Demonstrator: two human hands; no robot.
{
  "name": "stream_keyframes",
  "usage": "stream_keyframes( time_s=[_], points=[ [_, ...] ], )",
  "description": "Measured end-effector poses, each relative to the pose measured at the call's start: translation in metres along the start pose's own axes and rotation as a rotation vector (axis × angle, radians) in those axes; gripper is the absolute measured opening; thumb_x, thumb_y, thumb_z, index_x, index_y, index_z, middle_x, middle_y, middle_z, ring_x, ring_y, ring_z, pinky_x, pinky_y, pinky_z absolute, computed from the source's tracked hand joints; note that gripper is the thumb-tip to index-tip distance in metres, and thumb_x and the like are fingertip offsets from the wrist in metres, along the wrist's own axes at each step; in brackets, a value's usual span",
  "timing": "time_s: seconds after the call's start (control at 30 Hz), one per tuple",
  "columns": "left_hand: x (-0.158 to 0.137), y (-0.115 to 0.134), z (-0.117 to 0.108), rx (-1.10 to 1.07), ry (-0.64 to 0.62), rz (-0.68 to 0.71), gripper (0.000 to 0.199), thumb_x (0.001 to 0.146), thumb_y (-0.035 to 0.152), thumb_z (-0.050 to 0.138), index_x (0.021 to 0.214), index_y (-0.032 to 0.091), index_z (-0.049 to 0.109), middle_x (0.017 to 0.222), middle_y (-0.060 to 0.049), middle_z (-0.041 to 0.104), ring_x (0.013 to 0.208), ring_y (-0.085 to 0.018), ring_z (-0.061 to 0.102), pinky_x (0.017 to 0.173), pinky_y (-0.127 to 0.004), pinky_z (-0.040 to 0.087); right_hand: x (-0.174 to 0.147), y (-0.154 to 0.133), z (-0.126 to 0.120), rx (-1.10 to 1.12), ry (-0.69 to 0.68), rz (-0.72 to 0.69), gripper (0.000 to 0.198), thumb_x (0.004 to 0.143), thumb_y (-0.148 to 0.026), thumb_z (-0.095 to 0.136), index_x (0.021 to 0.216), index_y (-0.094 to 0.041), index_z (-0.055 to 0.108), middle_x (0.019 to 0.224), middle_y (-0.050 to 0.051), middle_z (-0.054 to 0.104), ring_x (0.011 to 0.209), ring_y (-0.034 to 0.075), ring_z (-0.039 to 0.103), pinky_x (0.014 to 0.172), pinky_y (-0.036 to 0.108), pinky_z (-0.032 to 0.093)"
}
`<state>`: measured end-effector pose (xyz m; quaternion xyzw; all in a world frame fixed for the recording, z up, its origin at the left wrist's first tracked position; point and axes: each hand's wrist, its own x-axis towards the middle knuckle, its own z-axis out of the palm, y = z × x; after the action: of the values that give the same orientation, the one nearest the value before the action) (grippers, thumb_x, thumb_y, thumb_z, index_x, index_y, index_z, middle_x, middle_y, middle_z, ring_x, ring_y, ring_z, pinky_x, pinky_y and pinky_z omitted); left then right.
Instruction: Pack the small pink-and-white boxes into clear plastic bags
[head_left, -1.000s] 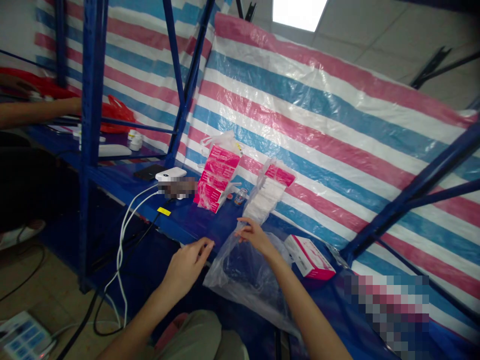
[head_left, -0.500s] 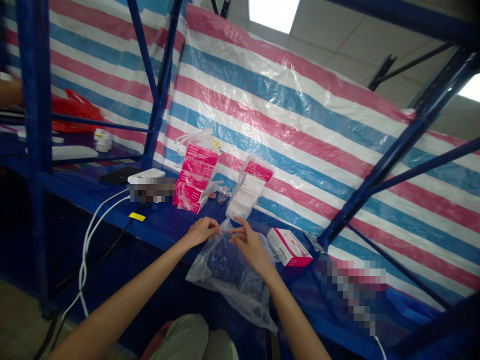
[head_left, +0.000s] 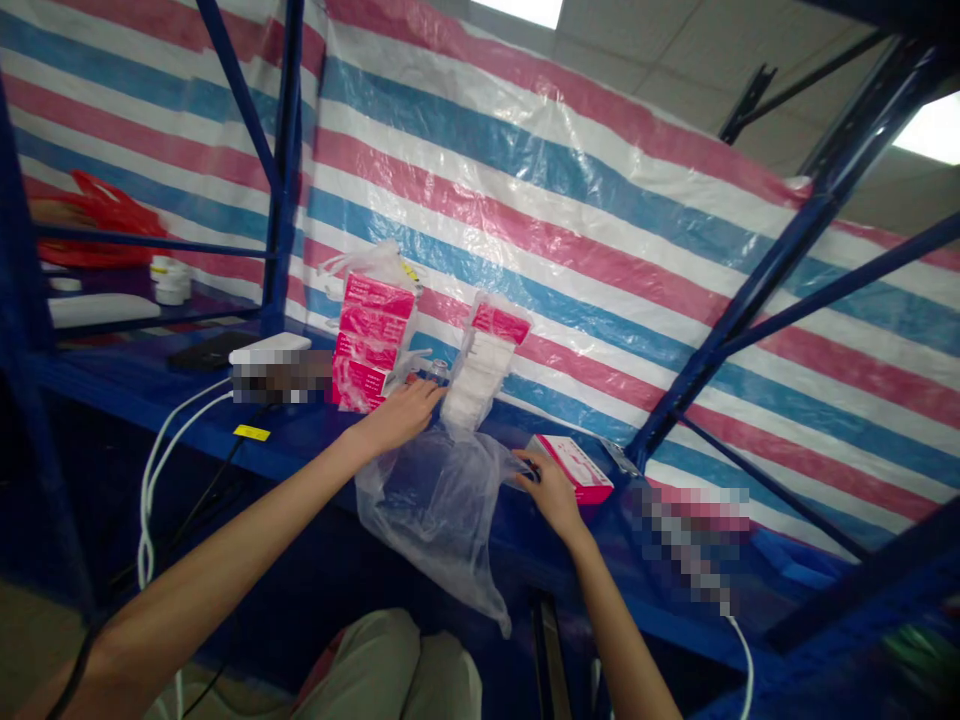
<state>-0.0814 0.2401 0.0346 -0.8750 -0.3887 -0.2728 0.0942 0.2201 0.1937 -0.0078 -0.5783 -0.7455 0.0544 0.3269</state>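
Note:
A clear plastic bag (head_left: 431,500) lies loosely over the front edge of the blue shelf. Its right side is drawn out to my right hand (head_left: 553,492), where thumb and fingers close on the bag's edge. Just behind that hand is a pink-and-white box (head_left: 574,468). My left hand (head_left: 409,412) reaches past the bag, fingers stretched out beside a small jar (head_left: 439,369) that it partly covers. Close to those fingertips leans a clear-wrapped white bundle with a pink top (head_left: 480,370); whether they touch it I cannot tell. Pink boxes in a clear bag (head_left: 371,335) stand left of the jar.
A white device (head_left: 270,349) and a black flat object (head_left: 214,351) lie at the left, with white cables (head_left: 154,470) hanging down. Blue posts (head_left: 285,160) frame the shelf before a striped sheet (head_left: 525,180). Beyond the left post are white bottles (head_left: 171,282) and a red bag (head_left: 112,220).
My hands have moved apart from the bag's top: the left forward toward the jar, the right sideways to the pink-and-white box, pulling the bag's edge along. The view has shifted slightly right.

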Motion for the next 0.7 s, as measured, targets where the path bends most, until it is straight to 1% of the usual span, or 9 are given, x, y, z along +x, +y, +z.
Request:
stream_keyframes(
  time_s=[0.07,0.13,0.17,0.23,0.3,0.37,0.47,0.57,0.7],
  points=[
    [0.006,0.011,-0.003,-0.091,-0.139,0.175,0.061,0.078,0.026,0.057,0.133,0.018,0.032,0.131,-0.012,0.043,0.120,-0.027,0.040,0.096,-0.039,0.034,0.002,0.001,0.005,-0.004,0.027,0.028,0.030,0.075,-0.038,0.055,0.099,-0.023,0.066,0.099,0.005,0.067,0.084,0.022,0.060,0.078,0.037,0.046],
    [0.011,0.021,-0.002,-0.210,-0.268,0.291,0.077,0.069,0.037,0.067,0.135,0.022,0.030,0.134,-0.010,0.042,0.121,-0.028,0.040,0.097,-0.039,0.033,0.004,0.004,0.007,0.030,0.048,0.038,0.028,0.078,-0.039,0.051,0.092,-0.022,0.069,0.093,0.005,0.069,0.077,0.021,0.061,0.073,0.035,0.046],
    [0.014,0.025,0.001,-0.258,-0.288,0.331,0.078,0.067,0.039,0.068,0.134,0.024,0.032,0.134,-0.009,0.043,0.121,-0.027,0.040,0.098,-0.039,0.032,0.005,0.005,0.008,0.060,0.055,0.041,0.028,0.078,-0.039,0.050,0.090,-0.022,0.069,0.091,0.005,0.069,0.077,0.021,0.062,0.073,0.034,0.047],
    [0.018,0.030,0.008,-0.341,-0.240,0.372,0.056,0.076,0.036,0.062,0.128,0.026,0.043,0.129,-0.006,0.049,0.120,-0.024,0.042,0.100,-0.036,0.030,0.005,0.009,0.009,0.123,0.057,0.051,0.029,0.079,-0.039,0.049,0.089,-0.021,0.069,0.086,0.005,0.070,0.077,0.021,0.063,0.072,0.033,0.047],
    [0.021,0.028,0.016,-0.437,-0.148,0.338,0.031,0.086,0.029,0.048,0.115,0.025,0.057,0.119,-0.005,0.058,0.113,-0.019,0.049,0.098,-0.032,0.033,0.006,0.012,0.010,0.169,0.068,0.071,0.031,0.079,-0.041,0.049,0.089,-0.020,0.069,0.080,0.005,0.070,0.074,0.021,0.063,0.069,0.033,0.047],
    [0.025,0.018,0.023,-0.566,-0.077,0.244,0.028,0.089,0.024,0.040,0.105,0.020,0.063,0.107,-0.005,0.064,0.103,-0.017,0.056,0.092,-0.029,0.038,0.006,0.014,0.009,0.216,0.094,0.084,0.034,0.078,-0.045,0.050,0.088,-0.018,0.069,0.074,0.006,0.069,0.069,0.021,0.063,0.066,0.032,0.047],
    [0.031,-0.009,0.027,-0.766,-0.042,0.075,0.026,0.086,0.021,0.044,0.098,0.014,0.066,0.096,-0.007,0.069,0.092,-0.017,0.062,0.084,-0.028,0.044,0.007,0.014,0.005,0.373,0.107,0.121,0.041,0.071,-0.052,0.056,0.085,-0.015,0.067,0.066,0.006,0.068,0.058,0.019,0.059,0.055,0.029,0.045],
    [0.033,-0.036,0.025,-0.923,-0.143,-0.020,0.021,0.079,0.019,0.052,0.091,0.012,0.069,0.089,-0.008,0.070,0.083,-0.018,0.064,0.079,-0.028,0.047,0.008,0.014,-0.002,0.562,0.073,0.182,0.046,0.061,-0.055,0.065,0.082,-0.014,0.067,0.064,0.006,0.067,0.051,0.015,0.055,0.045,0.024,0.040],
    [0.028,-0.051,0.026,-1.063,-0.369,0.013,0.020,0.076,0.019,0.055,0.089,0.014,0.070,0.091,-0.008,0.071,0.085,-0.019,0.064,0.080,-0.029,0.046,0.012,0.014,-0.006,0.714,0.065,0.213,0.043,0.056,-0.053,0.070,0.077,-0.015,0.067,0.066,0.006,0.068,0.054,0.013,0.057,0.046,0.023,0.042]
  ],
)
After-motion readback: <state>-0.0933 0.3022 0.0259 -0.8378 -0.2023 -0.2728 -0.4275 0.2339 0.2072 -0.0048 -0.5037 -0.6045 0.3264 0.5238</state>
